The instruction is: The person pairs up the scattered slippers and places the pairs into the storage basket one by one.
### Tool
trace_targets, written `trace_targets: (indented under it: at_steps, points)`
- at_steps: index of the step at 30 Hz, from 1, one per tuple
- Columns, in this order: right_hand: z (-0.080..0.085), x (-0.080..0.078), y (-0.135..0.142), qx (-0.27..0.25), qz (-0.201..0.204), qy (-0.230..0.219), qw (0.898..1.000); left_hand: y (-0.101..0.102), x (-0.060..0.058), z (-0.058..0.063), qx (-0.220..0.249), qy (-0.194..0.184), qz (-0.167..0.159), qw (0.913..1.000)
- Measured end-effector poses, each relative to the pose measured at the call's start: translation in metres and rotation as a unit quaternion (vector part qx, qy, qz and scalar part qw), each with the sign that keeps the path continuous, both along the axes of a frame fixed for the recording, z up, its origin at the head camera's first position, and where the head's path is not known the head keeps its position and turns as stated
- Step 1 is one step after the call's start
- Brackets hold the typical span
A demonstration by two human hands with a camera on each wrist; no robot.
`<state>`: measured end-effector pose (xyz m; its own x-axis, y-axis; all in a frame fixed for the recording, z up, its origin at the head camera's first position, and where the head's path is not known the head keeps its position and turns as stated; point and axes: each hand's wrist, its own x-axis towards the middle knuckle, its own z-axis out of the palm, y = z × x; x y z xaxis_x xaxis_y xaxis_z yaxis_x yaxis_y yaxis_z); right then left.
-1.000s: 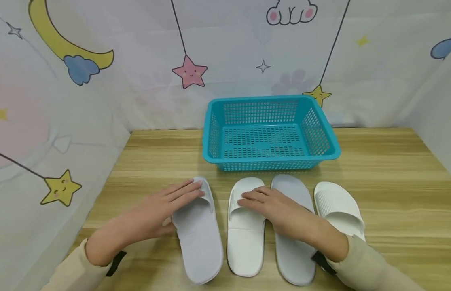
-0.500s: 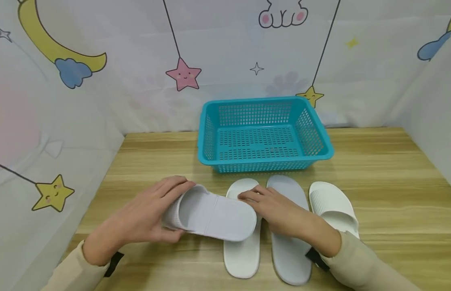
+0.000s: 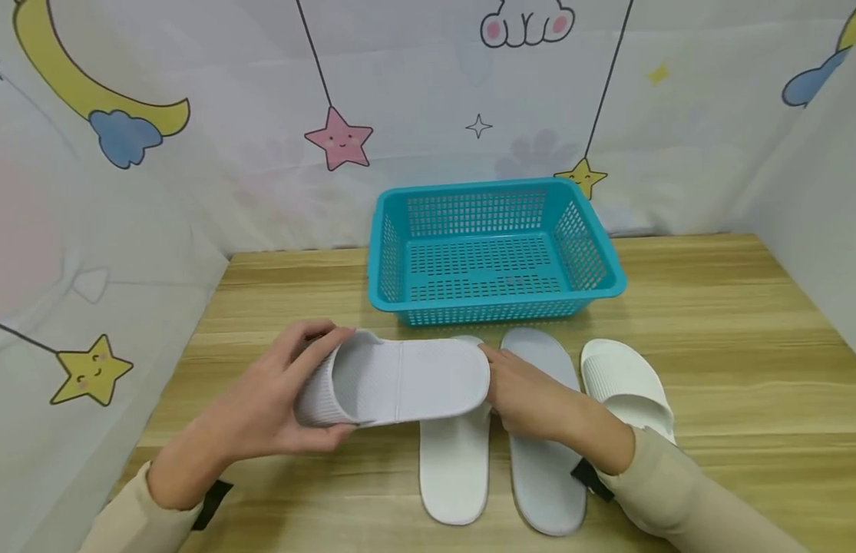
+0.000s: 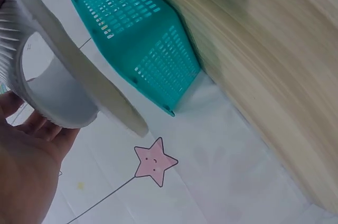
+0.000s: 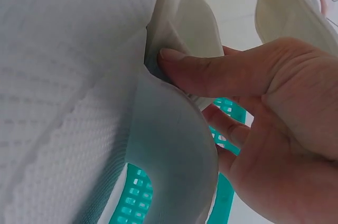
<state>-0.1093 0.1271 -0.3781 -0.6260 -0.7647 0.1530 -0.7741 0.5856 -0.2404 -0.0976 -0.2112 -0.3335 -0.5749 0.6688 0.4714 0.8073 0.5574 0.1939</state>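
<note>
My left hand (image 3: pixel 275 399) grips a light grey slipper (image 3: pixel 437 376) round its ribbed strap. The slipper is turned sideways, its heel pointing right, and in the left wrist view it is off the table. My right hand (image 3: pixel 534 399) pinches a white slipper (image 3: pixel 455 476), its thumb on one side and fingers on the other in the right wrist view. In the head view the raised grey heel covers my right fingertips and most of the white strap. A second grey slipper (image 3: pixel 548 488) lies under my right forearm.
Farther right lies another white slipper (image 3: pixel 628 376), partly behind the right forearm. A teal plastic basket (image 3: pixel 497 305) stands behind the slippers on the wooden table (image 3: pixel 718 330). Patterned cloth (image 3: pixel 414 100) hangs at the back and sides.
The left hand has lifted the grey slipper and swung its heel from pointing toward me to pointing right, over the white slipper. The right hand stays at the white slipper's strap.
</note>
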Motion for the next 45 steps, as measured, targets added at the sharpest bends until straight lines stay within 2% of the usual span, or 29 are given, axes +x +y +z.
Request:
trace_targets:
  at_steps: [6, 12, 15, 21, 29, 39, 45]
  points:
    - [-0.001, -0.001, -0.004, 0.026, 0.016, 0.032, 0.999, -0.003, 0.001, 0.001, -0.002, -0.010, 0.020, 0.9998]
    - [-0.001, -0.003, -0.009, 0.027, 0.049, 0.064, 0.996, -0.003, 0.001, 0.003, -0.004, -0.010, 0.040, 0.9991]
    - [-0.001, -0.002, -0.011, 0.033, 0.052, 0.062, 0.996, -0.003, 0.001, 0.004, -0.009, -0.009, 0.050, 0.9987]
    - [-0.001, 0.002, -0.013, 0.071, 0.024, 0.045, 0.996, -0.004, -0.001, 0.003, -0.006, 0.010, 0.058, 0.9983]
    - [0.001, 0.002, -0.016, 0.111, 0.026, 0.088, 0.990, -0.007, -0.006, 0.004, 0.004, 0.032, 0.071, 0.9969]
    - [0.004, 0.003, -0.016, 0.123, 0.038, 0.095, 0.987, -0.008, -0.009, 0.005, 0.002, 0.029, 0.094, 0.9951]
    - [0.005, 0.008, -0.017, 0.115, 0.044, 0.071, 0.990, -0.007, -0.012, 0.005, 0.012, 0.044, 0.099, 0.9941]
